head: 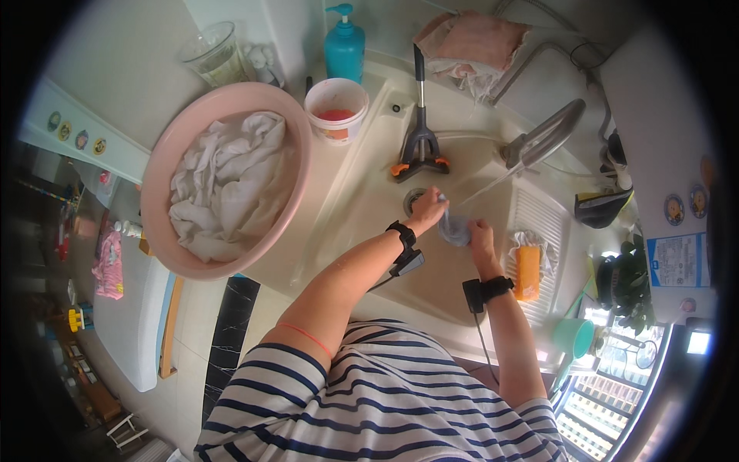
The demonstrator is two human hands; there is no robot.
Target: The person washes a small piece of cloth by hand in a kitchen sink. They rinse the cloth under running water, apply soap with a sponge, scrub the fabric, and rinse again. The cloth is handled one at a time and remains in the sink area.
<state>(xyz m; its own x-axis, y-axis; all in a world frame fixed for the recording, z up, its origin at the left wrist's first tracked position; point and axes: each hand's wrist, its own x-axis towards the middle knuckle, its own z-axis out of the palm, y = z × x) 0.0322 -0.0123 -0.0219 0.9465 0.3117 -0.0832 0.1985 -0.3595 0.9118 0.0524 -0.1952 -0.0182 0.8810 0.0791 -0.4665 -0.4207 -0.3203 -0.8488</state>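
Note:
Over the basin of a laundry sink (369,231), my left hand (428,209) grips one end of a small bluish-grey wet cloth (454,230). My right hand (481,235) is closed on its other end, so the cloth hangs bunched between both fists. Water runs from the curved metal faucet (548,134) in a thin stream just beyond the cloth. Beside my left hand lies the round drain (414,199). An orange bar of laundry soap (527,272) rests on a whitish crumpled cloth on the ribbed washboard (534,202), right of my right hand.
A pink basin (151,190) of white wet fabric (231,179) stands left. Behind are a white tub (336,118), a teal pump bottle (345,49) and a glass pitcher (216,55). A squeegee-like tool (422,138) leans inside the sink. A pink towel (473,43) hangs behind.

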